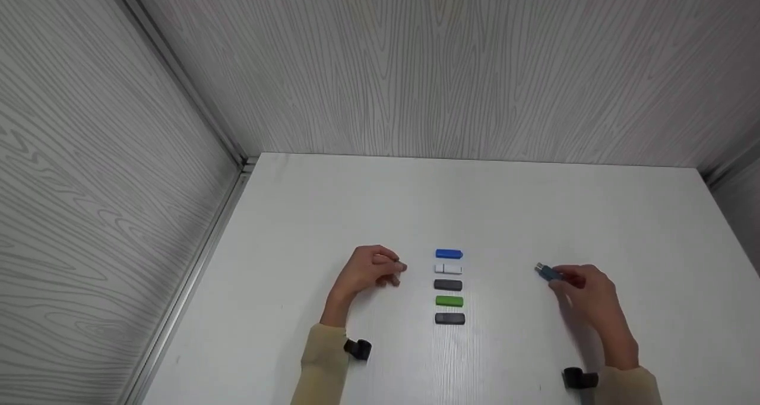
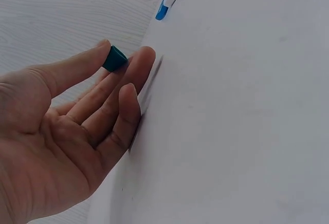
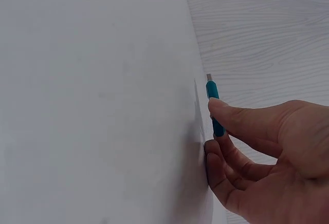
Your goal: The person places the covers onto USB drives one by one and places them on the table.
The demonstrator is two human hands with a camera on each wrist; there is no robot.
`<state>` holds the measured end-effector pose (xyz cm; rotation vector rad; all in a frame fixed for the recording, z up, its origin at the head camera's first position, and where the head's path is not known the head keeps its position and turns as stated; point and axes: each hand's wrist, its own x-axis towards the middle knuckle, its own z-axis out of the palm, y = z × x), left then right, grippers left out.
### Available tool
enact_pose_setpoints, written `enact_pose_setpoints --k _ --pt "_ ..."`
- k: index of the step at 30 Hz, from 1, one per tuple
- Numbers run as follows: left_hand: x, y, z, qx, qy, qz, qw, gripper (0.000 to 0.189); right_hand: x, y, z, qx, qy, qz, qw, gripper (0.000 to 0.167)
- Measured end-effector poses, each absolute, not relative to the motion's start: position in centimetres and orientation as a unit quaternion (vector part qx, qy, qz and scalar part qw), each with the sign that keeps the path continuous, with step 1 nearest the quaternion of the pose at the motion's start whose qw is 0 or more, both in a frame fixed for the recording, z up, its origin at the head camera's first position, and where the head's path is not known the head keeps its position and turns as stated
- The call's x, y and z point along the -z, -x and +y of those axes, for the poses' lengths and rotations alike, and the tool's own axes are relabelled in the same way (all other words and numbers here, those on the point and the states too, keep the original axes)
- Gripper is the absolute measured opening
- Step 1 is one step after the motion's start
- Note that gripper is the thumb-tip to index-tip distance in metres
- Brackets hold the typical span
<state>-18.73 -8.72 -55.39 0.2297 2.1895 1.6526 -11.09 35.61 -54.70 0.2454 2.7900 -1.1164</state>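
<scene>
My right hand [image 1: 588, 289] pinches a teal USB stick [image 3: 214, 117] between thumb and fingers, its bare metal plug pointing away from the hand. In the left wrist view, my left hand [image 2: 77, 126] holds a small teal cap [image 2: 115, 58] between the thumb and a finger; the other fingers are loosely bent. The two hands are well apart. Between them, nearer the left hand, capped USB sticks lie in a column: blue [image 1: 448, 254], white [image 1: 448, 269], dark grey [image 1: 447, 285], green [image 1: 449, 301] and another dark grey one [image 1: 450, 319].
The white table [image 1: 504, 203] reaches back to a wood-grain panel [image 1: 415, 66]. Another panel [image 1: 107, 155] stands along the left side with a metal rail at its foot. A panel edge also shows at the far right.
</scene>
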Motion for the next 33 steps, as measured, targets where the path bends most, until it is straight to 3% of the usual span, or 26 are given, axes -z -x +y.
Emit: enact_pose_setpoints --k 16,27,33 --pt "55.0 18.4 -8.4 -0.601 -0.055 0.776 0.184 0.024 54.9 11.6 35.3 0.451 -0.107 0.880 0.103 0.059" --pt "55.0 18.1 -7.5 -0.612 -0.049 0.766 0.191 0.020 54.8 11.5 34.6 0.481 -0.090 0.867 0.093 0.048" --pt "55.1 18.3 -7.2 -0.615 -0.056 0.766 0.181 0.017 55.2 11.7 34.6 0.509 -0.104 0.848 0.101 0.051"
